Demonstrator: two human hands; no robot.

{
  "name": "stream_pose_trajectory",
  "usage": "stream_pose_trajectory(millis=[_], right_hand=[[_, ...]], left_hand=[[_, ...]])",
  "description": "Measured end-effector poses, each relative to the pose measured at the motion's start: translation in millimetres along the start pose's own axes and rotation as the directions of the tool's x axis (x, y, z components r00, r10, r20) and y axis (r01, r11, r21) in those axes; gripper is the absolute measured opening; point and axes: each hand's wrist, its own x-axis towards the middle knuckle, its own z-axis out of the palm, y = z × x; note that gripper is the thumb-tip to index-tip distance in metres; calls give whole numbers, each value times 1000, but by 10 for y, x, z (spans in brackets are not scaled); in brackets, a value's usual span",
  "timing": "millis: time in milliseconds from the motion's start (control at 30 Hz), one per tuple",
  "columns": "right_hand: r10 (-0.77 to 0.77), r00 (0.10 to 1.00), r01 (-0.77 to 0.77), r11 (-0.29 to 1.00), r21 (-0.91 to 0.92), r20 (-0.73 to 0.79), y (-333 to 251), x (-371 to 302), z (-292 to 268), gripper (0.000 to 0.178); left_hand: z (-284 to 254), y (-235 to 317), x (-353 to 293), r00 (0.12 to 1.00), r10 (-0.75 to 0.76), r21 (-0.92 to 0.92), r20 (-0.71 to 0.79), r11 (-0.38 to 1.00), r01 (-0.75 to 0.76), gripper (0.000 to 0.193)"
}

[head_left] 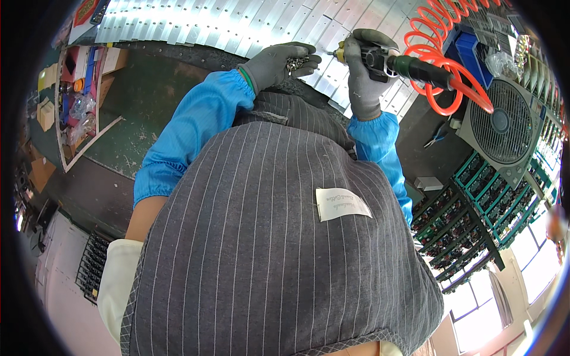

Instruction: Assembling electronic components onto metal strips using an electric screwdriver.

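The left hand, in a grey glove, is cupped with its fingers curled loosely round a heap of small metal fasteners, probably screws, which sit against the palm on the side facing the right hand. That right hand, gloved too, is clamped on a pneumatic screwdriver, thumb and fingers wrapped about its dark body.

The tool's long axis runs crosswise between the two sides: its yellow nose juts out to the left of the right hand and aims toward the left hand's fingertips, near them but apart, while the dark green rear grip extends to the right and slightly back toward the wearer. From that end, a coiled orange air hose loops right of the right hand.

Beyond both hands, bright metal strips lie side by side over the surface; the fasteners are nearest the left hand, the nose nearest the right.
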Motion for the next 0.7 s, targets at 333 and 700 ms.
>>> stream_pose_trajectory(millis=[333, 700], right_hand=[[-62, 996, 64, 997, 31, -59, -497, 60, -2, 24], [-12, 997, 18, 997, 75, -81, -485, 36, 35, 27]], left_hand=[[62, -28, 50, 994, -25, 77, -110, 996, 34, 33], [21, -62, 128, 996, -75, -101, -45, 992, 70, 28]])
